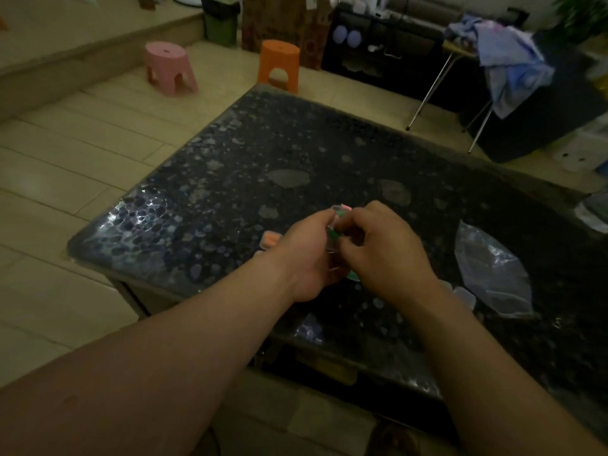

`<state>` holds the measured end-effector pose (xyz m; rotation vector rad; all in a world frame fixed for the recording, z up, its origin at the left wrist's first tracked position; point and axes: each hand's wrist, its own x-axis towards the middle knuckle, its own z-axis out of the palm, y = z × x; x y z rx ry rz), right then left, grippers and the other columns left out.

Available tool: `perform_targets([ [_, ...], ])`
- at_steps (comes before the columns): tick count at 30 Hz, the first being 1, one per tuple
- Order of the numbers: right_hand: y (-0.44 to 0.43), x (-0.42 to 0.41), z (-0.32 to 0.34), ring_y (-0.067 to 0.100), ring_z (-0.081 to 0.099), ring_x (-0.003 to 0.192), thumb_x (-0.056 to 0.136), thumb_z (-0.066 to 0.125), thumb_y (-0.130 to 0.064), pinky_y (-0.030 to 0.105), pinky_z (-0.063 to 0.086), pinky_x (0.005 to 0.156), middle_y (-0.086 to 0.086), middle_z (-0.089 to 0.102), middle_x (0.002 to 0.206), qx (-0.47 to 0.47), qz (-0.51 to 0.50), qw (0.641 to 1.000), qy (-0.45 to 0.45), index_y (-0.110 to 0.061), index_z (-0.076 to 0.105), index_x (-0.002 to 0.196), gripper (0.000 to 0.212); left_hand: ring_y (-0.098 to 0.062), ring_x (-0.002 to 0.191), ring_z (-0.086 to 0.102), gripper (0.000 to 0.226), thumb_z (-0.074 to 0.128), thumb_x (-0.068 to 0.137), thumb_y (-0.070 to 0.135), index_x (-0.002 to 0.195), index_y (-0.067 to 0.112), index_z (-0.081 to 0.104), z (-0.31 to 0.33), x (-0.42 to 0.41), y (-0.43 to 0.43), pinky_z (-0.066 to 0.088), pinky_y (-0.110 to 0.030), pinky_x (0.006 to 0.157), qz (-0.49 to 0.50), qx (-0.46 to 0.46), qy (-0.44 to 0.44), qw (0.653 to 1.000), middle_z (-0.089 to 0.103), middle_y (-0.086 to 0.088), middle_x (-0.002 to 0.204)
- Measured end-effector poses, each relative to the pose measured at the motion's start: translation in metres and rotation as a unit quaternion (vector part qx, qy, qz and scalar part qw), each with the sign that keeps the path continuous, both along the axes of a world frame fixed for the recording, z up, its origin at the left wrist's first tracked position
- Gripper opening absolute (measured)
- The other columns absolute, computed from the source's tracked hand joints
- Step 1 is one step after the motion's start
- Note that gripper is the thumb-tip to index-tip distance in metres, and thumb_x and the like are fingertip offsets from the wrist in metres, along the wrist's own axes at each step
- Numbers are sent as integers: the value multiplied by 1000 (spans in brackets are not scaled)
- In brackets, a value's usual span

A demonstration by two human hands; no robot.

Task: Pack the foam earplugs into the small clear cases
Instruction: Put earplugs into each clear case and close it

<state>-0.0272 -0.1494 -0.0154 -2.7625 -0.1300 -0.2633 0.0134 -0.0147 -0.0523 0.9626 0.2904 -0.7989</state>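
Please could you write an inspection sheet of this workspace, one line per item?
Surface: dark pebble-patterned table, glossy.
Job's things: clear case with green and pink earplugs, held above the table; orange earplugs beside left hand; spare cases near right wrist.
Clutter: clear plastic bag, right side.
Grippers: left hand and right hand both grip the clear case.
Cables: nothing seen.
Surroundings: pink stool, orange stool, clothes on a chair.

dim light | tiled floor [82,153] | dark speckled table [296,153] | pink stool [167,65] | orange stool [279,62]
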Motion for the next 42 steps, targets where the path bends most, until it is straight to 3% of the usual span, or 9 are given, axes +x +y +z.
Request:
perform_targets([
  [4, -2, 2, -1, 1, 55, 89, 100, 73, -36, 22, 49, 77, -15, 53, 101, 17, -2, 1000, 6, -35, 70, 110, 10, -20, 104, 70, 45, 43, 110, 49, 138, 27, 71, 2, 0, 0, 56, -37, 88, 6, 1, 10, 1000, 77, -4, 128],
  [6, -6, 5, 0, -1, 57, 88, 101, 71, -35, 22, 51, 78, -15, 56, 103, 51, -24, 998, -4, -35, 70, 110, 9, -19, 91, 69, 48, 42, 109, 51, 137, 25, 71, 5, 0, 2, 55, -35, 80, 13, 10, 9, 1000, 78, -6, 126],
  [9, -19, 15, 0, -1, 60, 89, 105, 67, -26, 23, 52, 80, -10, 65, 109, 114, -102, 988, -30, -30, 72, 114, 11, -15, 68, 60, 51, 41, 110, 50, 130, 15, 72, 10, 3, 6, 49, -29, 64, 50, 30, 10, 998, 74, -7, 96],
  [13, -40, 27, -6, -4, 54, 82, 107, 65, -21, 16, 41, 69, -7, 66, 110, 133, -182, 974, 2, -25, 72, 122, 17, -15, 63, 55, 40, 40, 112, 44, 108, 17, 70, 16, 7, 17, 46, -26, 57, 95, 33, 14, 995, 70, -3, 71],
  [19, -30, 37, -30, 11, 66, 94, 104, 67, -23, 35, 58, 83, -4, 72, 116, 91, -172, 978, 77, -28, 73, 119, 17, -15, 64, 57, 37, 43, 111, 43, 114, 17, 69, 16, 13, 27, 47, -24, 55, 115, 27, 20, 993, 68, -5, 83],
  [30, -10, 106, -17, 23, 66, 113, 107, 59, -22, 39, 55, 91, 4, 66, 130, -81, -74, 992, 67, -27, 72, 130, 27, -15, 62, 56, 37, 46, 109, 42, 114, 15, 72, 14, 14, 30, 46, -28, 56, 114, 28, 15, 993, 69, -4, 76],
  [32, -7, 119, -10, 18, 70, 106, 105, 62, -17, 34, 56, 83, 3, 69, 130, -109, -59, 986, 110, -28, 73, 130, 30, -14, 63, 57, 37, 46, 109, 43, 113, 16, 72, 15, 17, 29, 47, -27, 54, 112, 30, 16, 993, 69, -4, 78],
  [35, -1, 129, -13, -1, 65, 70, 100, 69, -12, 18, 46, 54, -6, 70, 107, -114, -44, 967, 222, -33, 72, 120, 29, -13, 58, 58, 36, 47, 109, 44, 110, 18, 71, 16, 18, 26, 48, -22, 50, 101, 33, 19, 994, 71, -2, 70],
  [42, -4, 135, -20, 9, 63, 82, 97, 73, -17, 30, 49, 65, -1, 69, 108, -124, -38, 971, 203, -32, 66, 96, 16, -14, 61, 58, 40, 43, 111, 46, 112, 18, 71, 18, 18, 22, 47, -26, 55, 98, 37, 23, 994, 73, -2, 66],
])
